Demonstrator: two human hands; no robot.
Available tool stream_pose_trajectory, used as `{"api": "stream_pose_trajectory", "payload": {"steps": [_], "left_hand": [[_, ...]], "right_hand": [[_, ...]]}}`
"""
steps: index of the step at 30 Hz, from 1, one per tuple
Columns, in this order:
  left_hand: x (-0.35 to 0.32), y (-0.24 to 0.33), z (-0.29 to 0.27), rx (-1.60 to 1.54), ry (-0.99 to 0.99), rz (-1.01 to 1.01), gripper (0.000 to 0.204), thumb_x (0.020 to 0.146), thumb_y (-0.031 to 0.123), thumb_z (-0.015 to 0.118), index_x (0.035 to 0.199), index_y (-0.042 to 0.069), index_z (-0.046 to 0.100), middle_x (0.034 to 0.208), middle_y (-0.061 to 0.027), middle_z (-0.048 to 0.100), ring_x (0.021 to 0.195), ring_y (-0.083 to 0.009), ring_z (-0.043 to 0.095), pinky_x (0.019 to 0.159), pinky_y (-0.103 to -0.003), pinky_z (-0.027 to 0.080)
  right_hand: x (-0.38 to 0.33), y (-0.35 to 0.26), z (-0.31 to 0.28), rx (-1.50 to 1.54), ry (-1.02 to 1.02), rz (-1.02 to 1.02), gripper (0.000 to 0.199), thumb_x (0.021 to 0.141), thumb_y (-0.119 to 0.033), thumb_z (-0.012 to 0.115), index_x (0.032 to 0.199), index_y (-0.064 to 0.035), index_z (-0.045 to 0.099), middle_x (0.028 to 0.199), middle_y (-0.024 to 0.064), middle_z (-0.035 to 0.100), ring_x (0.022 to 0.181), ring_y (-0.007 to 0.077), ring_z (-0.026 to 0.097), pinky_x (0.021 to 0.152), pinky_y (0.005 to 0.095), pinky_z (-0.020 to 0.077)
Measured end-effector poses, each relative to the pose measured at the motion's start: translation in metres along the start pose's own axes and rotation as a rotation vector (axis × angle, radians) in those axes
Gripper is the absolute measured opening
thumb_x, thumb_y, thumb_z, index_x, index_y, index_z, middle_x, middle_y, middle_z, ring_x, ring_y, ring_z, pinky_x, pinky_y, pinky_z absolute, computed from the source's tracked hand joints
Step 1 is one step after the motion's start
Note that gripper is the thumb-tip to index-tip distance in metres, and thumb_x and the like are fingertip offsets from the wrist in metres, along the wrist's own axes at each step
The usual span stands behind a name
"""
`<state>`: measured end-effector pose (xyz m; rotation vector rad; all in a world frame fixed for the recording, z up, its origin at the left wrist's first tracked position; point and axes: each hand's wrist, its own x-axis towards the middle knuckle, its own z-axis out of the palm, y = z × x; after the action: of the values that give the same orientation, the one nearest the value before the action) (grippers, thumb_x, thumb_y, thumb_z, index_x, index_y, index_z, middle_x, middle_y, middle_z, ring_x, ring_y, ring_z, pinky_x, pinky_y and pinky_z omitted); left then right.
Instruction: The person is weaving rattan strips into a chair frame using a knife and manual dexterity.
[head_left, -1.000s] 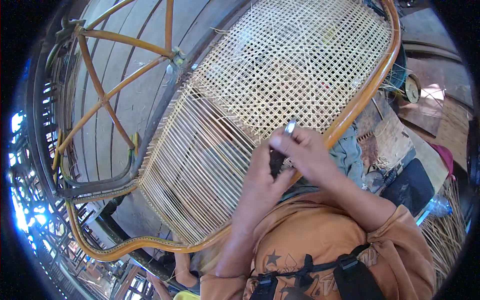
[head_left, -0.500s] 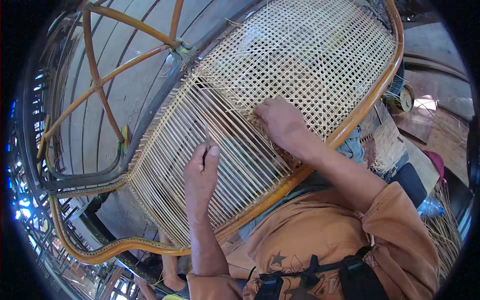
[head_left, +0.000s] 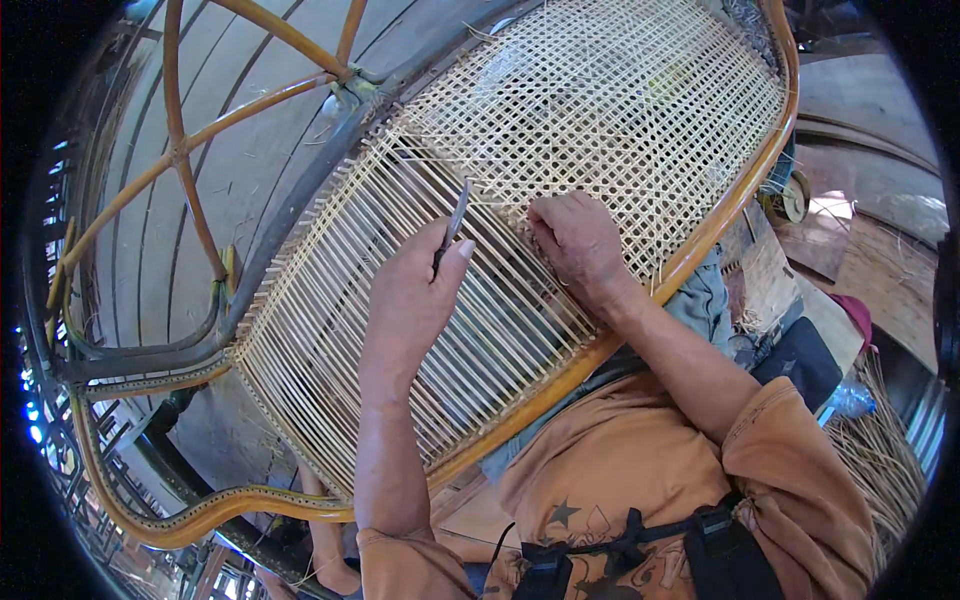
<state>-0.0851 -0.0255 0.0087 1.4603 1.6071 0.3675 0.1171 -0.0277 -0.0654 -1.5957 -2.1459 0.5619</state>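
Across my lap lies a bent rattan frame (head_left: pixel 520 402) with a partly woven cane panel. Its far right part is a tight mesh of cane webbing (head_left: pixel 590 110); the near left part has only parallel cane strands (head_left: pixel 330 300). My left hand (head_left: pixel 412 290) is closed on a thin pointed metal tool, perhaps an awl or narrow knife (head_left: pixel 458 218), its tip pointing up and away over the strands. My right hand (head_left: pixel 578 240) rests at the edge of the mesh, fingers curled and pinched there. What its fingertips hold is hidden, possibly a cane strand.
Beyond the panel at left stand crossed rattan poles (head_left: pixel 180 150) over a slatted surface (head_left: pixel 240 190). To the right are a bundle of loose cane strips (head_left: pixel 880 460), a plastic bottle (head_left: pixel 852 398) and boards (head_left: pixel 830 230). Someone's bare leg (head_left: pixel 325 540) shows below the frame.
My left hand has moved up and right with the tool, closer to my right hand. My right hand has shifted slightly right and turned. The frame has shifted a little in view.
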Motion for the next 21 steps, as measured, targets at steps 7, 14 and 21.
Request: {"api": "stream_pose_trajectory", "payload": {"steps": [7,14,21], "left_hand": [[0.000,-0.017,-0.003,-0.036,0.003,0.055,0.028,0.089,0.030,0.055,0.099,0.003,0.057,0.078,-0.0150,0.058,0.074,-0.0323,0.057,0.069,-0.040,0.045],[0.025,-0.011,-0.014,0.171,-0.112,0.134,0.027,0.088,0.030,0.054,0.100,0.006,0.059,0.082,-0.0159,0.061,0.080,-0.0338,0.059,0.072,-0.043,0.046],[0.056,-0.011,-0.020,0.262,-0.079,0.328,0.028,0.088,0.031,0.054,0.097,0.005,0.058,0.084,-0.0164,0.062,0.082,-0.0344,0.060,0.073,-0.045,0.047]], "right_hand": [[-0.001,0.000,0.001,-0.031,0.024,-0.082,0.013,0.076,-0.012,0.063,0.089,-0.0104,0.062,0.081,0.0062,0.063,0.078,0.0263,0.058,0.069,0.0382,0.0467],[0.000,-0.010,-0.005,-0.015,-0.061,-0.001,0.006,0.076,-0.010,0.061,0.082,-0.0069,0.061,0.080,0.0103,0.058,0.077,0.0301,0.056,0.070,0.0410,0.0466],[-0.001,-0.017,-0.009,-0.168,-0.146,0.047,0.006,0.077,-0.010,0.062,0.082,-0.0058,0.060,0.079,0.0104,0.056,0.074,0.0290,0.055,0.065,0.0381,0.0467]]}}
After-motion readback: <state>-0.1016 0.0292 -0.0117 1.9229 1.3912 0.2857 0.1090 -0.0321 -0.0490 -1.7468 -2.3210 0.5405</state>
